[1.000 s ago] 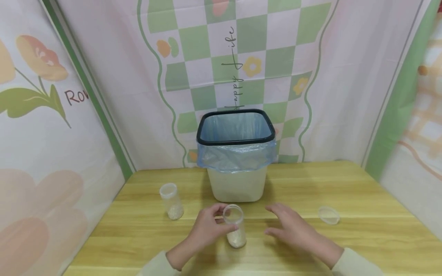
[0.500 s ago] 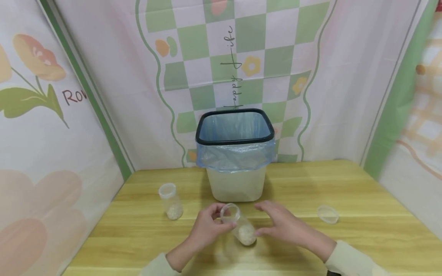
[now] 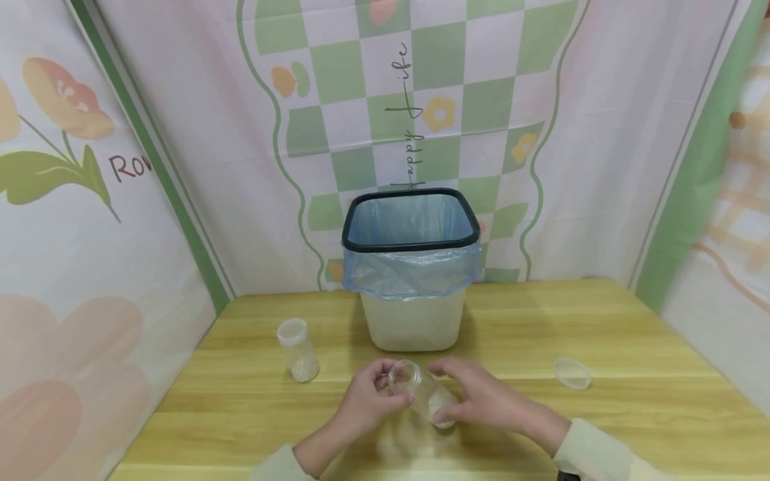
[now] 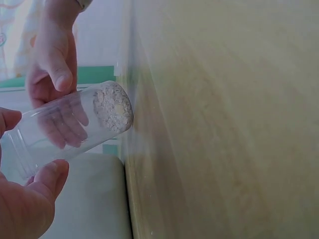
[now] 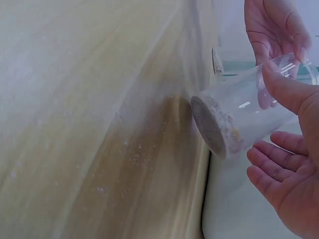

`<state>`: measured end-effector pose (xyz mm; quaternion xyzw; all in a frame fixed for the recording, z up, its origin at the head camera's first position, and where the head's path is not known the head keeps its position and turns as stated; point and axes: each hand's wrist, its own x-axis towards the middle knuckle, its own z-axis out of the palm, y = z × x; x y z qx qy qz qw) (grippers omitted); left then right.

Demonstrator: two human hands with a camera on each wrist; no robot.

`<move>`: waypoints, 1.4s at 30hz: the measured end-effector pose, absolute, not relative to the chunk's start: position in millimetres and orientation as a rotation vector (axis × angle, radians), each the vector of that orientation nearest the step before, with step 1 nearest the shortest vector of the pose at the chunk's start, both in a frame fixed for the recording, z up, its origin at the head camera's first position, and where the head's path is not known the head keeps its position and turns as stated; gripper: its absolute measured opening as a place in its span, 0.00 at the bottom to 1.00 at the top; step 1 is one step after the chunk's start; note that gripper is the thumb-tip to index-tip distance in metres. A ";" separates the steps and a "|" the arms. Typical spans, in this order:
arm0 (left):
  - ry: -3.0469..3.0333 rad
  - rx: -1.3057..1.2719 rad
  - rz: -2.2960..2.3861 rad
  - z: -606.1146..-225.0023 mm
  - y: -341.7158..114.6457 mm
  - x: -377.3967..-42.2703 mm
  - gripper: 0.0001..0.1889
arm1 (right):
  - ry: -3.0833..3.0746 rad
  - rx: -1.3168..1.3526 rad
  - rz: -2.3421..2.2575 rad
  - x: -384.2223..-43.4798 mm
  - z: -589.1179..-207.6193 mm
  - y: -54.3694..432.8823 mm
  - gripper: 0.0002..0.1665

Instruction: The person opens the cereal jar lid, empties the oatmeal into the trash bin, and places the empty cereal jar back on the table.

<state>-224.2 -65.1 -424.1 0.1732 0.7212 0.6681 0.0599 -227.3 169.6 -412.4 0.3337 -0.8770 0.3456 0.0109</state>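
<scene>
My left hand (image 3: 369, 395) holds a clear plastic jar (image 3: 424, 393) near its open mouth, thumb on one side and fingers on the other. The jar leans, its mouth toward the left hand and its base to the right, low over the table. Pale, oat-like flakes (image 4: 113, 107) lie in its bottom. Around the lower part of the jar is my right hand (image 3: 484, 397), with loosely spread fingers. In the right wrist view, its thumb (image 5: 286, 89) overlaps the jar's side and its fingers (image 5: 279, 164) stay relaxed underneath.
A second clear jar (image 3: 299, 351) with flakes stands at left. Behind the hands is a bin (image 3: 412, 321) with a black rim and blue liner. A clear round lid (image 3: 572, 373) lies at right on the wooden table (image 3: 631, 427). Small crumbs (image 5: 137, 154) dot the wood.
The jar has tipped from nearly upright, its base swinging to the right. My right hand has moved left to the jar's lower part. The left hand keeps its grip near the mouth.
</scene>
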 end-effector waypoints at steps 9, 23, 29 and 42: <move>2.115 0.548 2.077 -428.6 -62.4 -222.2 0.23 | -2.753 1.030 1.093 -226.9 -420.6 163.4 0.42; 2.049 0.531 2.093 -425.0 -61.5 -220.0 0.24 | -2.757 1.036 1.057 -227.9 -422.8 162.0 0.40; 2.031 0.552 2.098 -425.5 -62.3 -220.8 0.24 | -2.763 1.033 1.040 -227.9 -422.7 162.3 0.39; 2.227 0.727 1.960 -410.3 -76.4 -223.1 0.30 | -2.746 0.957 1.196 -226.1 -420.4 168.2 0.37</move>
